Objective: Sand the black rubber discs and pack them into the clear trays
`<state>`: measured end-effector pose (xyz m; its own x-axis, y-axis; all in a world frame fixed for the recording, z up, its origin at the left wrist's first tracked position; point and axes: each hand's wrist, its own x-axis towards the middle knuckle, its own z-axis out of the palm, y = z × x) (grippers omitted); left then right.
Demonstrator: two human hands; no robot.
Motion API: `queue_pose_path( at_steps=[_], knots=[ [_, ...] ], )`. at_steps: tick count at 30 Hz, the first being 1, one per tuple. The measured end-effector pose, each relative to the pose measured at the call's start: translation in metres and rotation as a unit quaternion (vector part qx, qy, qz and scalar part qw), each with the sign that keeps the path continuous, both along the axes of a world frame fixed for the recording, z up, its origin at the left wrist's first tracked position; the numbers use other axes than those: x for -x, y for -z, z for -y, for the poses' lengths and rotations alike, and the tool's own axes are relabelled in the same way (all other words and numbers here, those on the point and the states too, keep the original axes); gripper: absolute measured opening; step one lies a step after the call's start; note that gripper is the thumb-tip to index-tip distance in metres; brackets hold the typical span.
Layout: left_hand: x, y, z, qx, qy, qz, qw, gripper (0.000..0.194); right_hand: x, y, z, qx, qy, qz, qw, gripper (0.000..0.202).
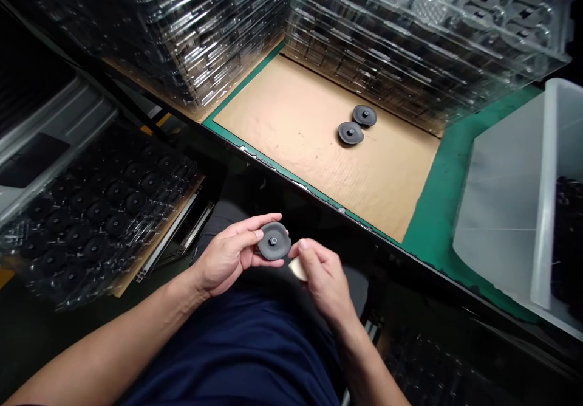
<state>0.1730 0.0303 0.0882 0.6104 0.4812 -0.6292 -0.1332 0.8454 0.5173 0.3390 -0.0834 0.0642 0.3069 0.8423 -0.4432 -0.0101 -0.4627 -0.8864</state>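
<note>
My left hand holds a round black disc by its edge, thumb on the rim and fingers behind it. A small stub stands at the disc's centre, facing up. Just right of the disc, my right hand is closed on a small cream-coloured piece, pinched between thumb and fingers. Both hands are over my lap, in front of the table edge. On the brown cardboard lie two similar discs, a nearer one and a farther one, touching or nearly so.
Stacks of clear plastic trays stand at the back left and back right of the green table. A translucent bin with dark contents is at the right. Lower left, a clear tray holds several black discs.
</note>
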Motion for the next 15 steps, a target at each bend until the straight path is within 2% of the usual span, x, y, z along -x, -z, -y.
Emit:
queue_pose_path(
  at_steps=[2,5,9,13,15],
  knots=[
    [-0.004,0.000,0.004,-0.021,0.012,-0.010,1.000,0.048,0.010,0.002,0.000,-0.010,-0.017,-0.012,1.000,0.055],
    [-0.010,0.000,0.010,-0.084,0.022,-0.019,0.996,0.056,0.022,-0.002,-0.001,-0.067,-0.007,0.001,0.998,0.053],
    [-0.018,0.001,0.011,-0.154,0.020,-0.070,0.985,0.042,0.029,-0.009,0.000,-0.165,-0.034,0.053,0.984,0.048],
    [-0.020,0.002,0.003,-0.161,0.029,-0.085,0.983,0.037,0.031,-0.010,0.003,-0.179,-0.031,0.105,0.978,0.039],
    [-0.019,0.004,-0.005,-0.176,0.074,-0.098,0.977,0.034,0.029,-0.010,0.003,-0.178,-0.027,0.130,0.975,0.041]
  ],
)
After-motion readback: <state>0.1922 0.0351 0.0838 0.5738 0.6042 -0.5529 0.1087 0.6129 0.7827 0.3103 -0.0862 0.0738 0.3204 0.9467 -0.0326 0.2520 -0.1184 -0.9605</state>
